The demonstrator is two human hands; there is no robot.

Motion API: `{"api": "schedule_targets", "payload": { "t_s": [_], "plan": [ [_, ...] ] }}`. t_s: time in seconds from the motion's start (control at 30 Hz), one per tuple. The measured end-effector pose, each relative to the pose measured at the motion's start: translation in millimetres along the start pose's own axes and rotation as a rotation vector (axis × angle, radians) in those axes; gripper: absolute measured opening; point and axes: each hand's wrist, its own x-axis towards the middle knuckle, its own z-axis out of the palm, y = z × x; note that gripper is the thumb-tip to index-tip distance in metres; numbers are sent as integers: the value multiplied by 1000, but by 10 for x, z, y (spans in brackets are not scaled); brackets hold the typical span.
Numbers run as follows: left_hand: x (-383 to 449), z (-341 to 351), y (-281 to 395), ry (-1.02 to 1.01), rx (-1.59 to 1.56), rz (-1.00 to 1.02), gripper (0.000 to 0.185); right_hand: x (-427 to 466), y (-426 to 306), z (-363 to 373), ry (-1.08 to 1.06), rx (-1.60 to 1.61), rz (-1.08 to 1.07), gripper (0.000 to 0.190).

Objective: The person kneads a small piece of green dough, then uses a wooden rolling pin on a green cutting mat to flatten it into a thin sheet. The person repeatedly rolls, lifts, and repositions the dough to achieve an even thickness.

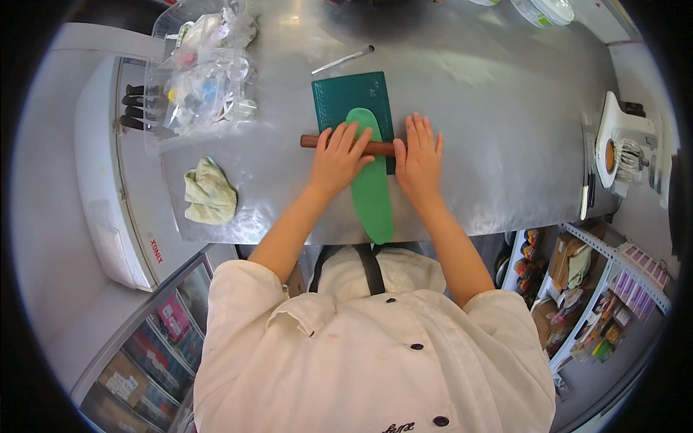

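A long, flat strip of green dough or fondant (372, 203) runs from the dark green cutting mat (346, 89) down to the table's front edge. Across it lies a brown wooden rolling pin (309, 141). My left hand (337, 162) is laid over the pin, its fingers spread across it and their tips reaching the strip. At the pin's right end, the thumb of my right hand (419, 165) touches the wood. The other fingers of that hand stretch forward, flat over the table beside the mat. The pin's middle is partly hidden under my left fingers.
On the steel table (487, 135) lie a pen (342, 59) beyond the mat and a crumpled cloth (210, 192) at left. A clear plastic bin (203, 70) holds bagged items. Knives (588, 189) and a white stand mixer (612, 140) are at right, white tubs (541, 12) at the back.
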Motion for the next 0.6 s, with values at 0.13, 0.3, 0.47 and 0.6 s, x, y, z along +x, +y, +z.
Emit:
{"api": "schedule_targets", "payload": {
  "t_s": [0.13, 0.3, 0.47, 0.6],
  "plan": [
    [-42, 13, -38, 91, 2, -171, 76, 140, 43, 156, 0, -185, -40, 56],
    [623, 149, -276, 29, -53, -315, 68, 872, 275, 317, -40, -128, -62, 60],
    [1504, 202, -588, 216, 62, -428, 66, 1798, 436, 472, 181, -101, -31, 51],
    [1973, 83, -924, 242, -317, -489, 58, 1929, 484, 272, 257, 307, 47, 40]
  ]
}}
